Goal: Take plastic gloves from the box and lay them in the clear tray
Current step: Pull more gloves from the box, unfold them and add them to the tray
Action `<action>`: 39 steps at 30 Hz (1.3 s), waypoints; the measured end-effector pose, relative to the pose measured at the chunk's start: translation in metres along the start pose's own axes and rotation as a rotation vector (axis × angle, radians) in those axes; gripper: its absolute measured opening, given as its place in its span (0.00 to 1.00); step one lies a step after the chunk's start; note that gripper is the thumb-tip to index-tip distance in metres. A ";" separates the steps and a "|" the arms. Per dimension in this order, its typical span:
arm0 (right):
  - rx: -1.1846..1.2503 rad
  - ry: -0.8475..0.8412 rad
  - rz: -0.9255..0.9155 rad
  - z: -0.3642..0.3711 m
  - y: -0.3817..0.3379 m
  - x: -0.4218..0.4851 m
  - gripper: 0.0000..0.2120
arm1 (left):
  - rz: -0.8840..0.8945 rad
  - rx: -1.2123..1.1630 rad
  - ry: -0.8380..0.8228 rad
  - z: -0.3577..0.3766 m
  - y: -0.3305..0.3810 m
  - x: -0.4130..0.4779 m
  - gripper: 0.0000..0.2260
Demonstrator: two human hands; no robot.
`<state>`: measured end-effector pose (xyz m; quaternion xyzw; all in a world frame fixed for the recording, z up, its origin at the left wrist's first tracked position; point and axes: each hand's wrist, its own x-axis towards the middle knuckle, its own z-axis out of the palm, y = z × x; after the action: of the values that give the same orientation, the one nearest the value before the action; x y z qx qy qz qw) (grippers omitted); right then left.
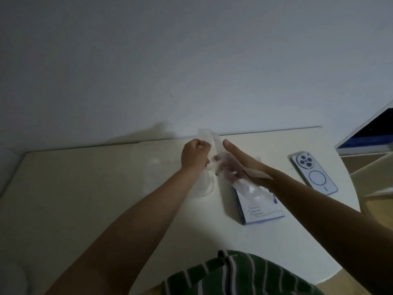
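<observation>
1. One box [263,209], blue and white with a hand drawn on it, lies flat on the table [95,188]
2. One clear tray [207,191] sits just left of the box; its outline is faint, and I cannot tell what lies in it
3. One plastic glove [252,191] shows, a thin see-through film held up between tray and box, with its lower end at the box top
4. One phone [314,173] lies face down, right of the box
5. Two hands: the left hand [194,155] has its fingers curled tight, pinching the glove's upper part
6. The right hand [244,165] is flat with the thumb straight; its fingers show dimly through the film
</observation>
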<state>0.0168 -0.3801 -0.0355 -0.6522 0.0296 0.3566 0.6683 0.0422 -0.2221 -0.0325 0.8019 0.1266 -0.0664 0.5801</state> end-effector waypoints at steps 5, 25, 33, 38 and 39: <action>-0.254 0.205 -0.134 0.018 -0.018 0.013 0.15 | 0.147 0.224 0.123 -0.037 -0.010 0.013 0.14; -0.960 0.262 -0.160 0.097 0.000 0.100 0.20 | 0.060 0.903 0.165 -0.109 -0.075 0.031 0.10; -1.034 0.120 0.157 0.102 0.030 0.134 0.36 | 0.520 1.066 0.179 -0.099 -0.072 0.037 0.12; -1.017 0.119 0.235 0.096 0.032 0.137 0.43 | -0.274 0.745 -0.349 -0.089 -0.083 0.048 0.22; -0.993 0.125 0.255 0.094 0.031 0.136 0.44 | -0.352 0.669 -0.370 -0.089 -0.088 0.049 0.28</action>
<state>0.0617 -0.2396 -0.1163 -0.9021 -0.0241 0.3668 0.2262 0.0611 -0.1051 -0.0970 0.8867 0.1270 -0.3450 0.2804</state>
